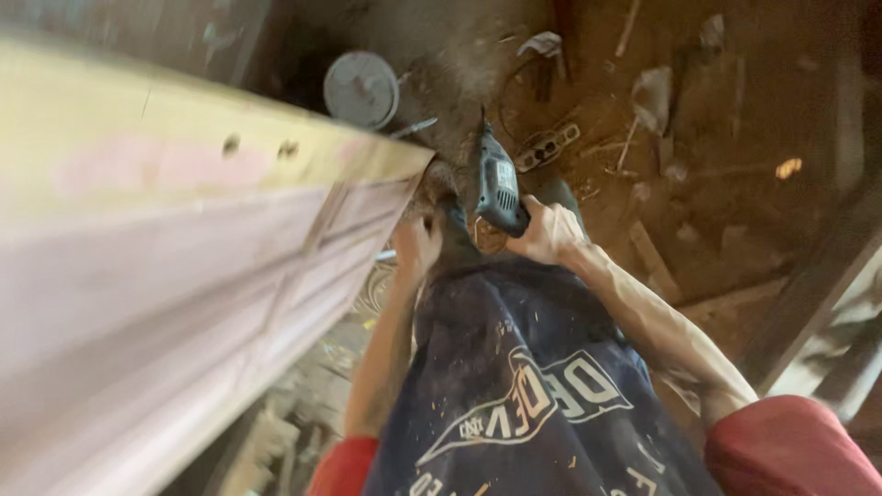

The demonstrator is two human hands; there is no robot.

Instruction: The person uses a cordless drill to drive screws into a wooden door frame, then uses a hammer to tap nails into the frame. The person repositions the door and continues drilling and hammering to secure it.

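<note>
Gripping a dark power drill (498, 188), the right hand (548, 231) is clenching its handle. The left hand (415, 243) is pressing against the wooden door (184, 276) just beside those fingers; its grip I cannot tell.

A bare dirt floor (735, 138) fills the far part of the view, reddish-brown and dusty, strewn with wood offcuts (654, 262), thin splinters and scraps of crumpled paper (542, 42). A round grey metal disc (361, 88) lies on the ground near a dark cable (514, 87) and a power strip (548, 146). Dark timber beams (808, 294) slant along the right edge. The light is dim and warm, with the far corners in shadow.
</note>
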